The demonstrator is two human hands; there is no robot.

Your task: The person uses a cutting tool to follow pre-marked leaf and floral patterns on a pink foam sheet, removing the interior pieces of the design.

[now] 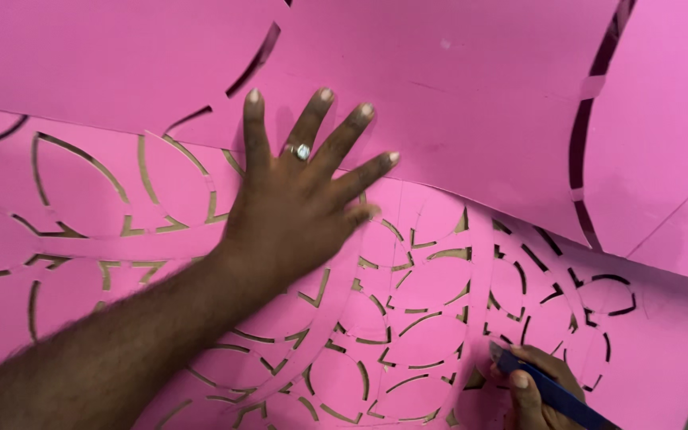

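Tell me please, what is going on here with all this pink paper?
A person leans over a large pink sheet cut with curved, leaf-like slits. The left hand, wearing a ring, lies flat with fingers spread and presses the sheet down. The right hand, at the lower edge, grips a blue cutting tool with its tip on the pattern. More pink sheets overlap on top.

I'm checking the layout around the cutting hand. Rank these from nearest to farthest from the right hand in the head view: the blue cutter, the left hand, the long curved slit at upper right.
1. blue cutter: held in the right hand, bottom right.
2. left hand: spread flat, up and leftward.
3. long curved slit: upper right; too close to the left hand's distance to rank firmly.
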